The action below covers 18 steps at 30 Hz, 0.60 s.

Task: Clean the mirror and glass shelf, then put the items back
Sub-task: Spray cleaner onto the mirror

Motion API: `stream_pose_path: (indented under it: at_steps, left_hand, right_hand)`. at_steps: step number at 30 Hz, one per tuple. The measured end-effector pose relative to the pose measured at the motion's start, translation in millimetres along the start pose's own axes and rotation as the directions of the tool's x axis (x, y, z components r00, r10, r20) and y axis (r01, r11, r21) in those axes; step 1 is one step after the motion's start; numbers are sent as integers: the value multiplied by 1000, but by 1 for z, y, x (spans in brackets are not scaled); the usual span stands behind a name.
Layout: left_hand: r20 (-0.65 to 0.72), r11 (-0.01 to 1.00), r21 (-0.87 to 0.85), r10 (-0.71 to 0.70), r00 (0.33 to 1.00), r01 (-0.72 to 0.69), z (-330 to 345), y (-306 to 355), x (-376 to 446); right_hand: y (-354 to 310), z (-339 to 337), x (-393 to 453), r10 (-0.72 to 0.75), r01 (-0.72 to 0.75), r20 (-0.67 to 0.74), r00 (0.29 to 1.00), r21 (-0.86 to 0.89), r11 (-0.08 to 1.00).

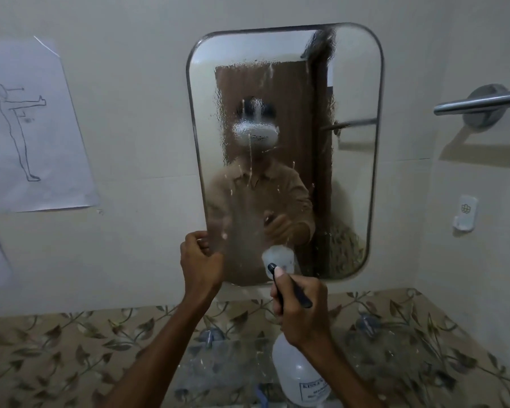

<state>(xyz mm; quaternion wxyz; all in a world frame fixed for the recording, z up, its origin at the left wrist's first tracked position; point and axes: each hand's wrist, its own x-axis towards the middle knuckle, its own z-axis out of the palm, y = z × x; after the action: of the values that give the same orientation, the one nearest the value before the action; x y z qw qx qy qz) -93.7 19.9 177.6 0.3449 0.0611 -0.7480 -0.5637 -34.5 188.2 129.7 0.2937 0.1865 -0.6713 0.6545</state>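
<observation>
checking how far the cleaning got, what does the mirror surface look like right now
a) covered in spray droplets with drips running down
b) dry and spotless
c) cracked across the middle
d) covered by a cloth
a: the mirror is beaded with fine droplets and pale drips run down its middle, while the right hand holds the spray bottle aimed at it and the left hand grips the mirror's lower left edge.

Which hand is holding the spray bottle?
The right hand, wrapped around the spray bottle trigger; the left hand only touches the mirror edge.
</observation>
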Motion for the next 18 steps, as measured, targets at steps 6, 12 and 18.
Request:
stream_pose_path:
  at_steps: [6,12,18]
  left_hand:
    - [29,998,11,-54,998,54,-2,-12,-7]
    - [20,997,14,-73,997,73,0,-17,-11]
    - [-8,997,17,-71,997,71,5,-23,-12]
  right_hand:
    - [7,-11,-4,43,-42,-72,996,22,999]
    - [22,-56,-4,64,-53,-274,960,47,997]
    - [26,-95,6,-39,-10,-444,895,-107,994]
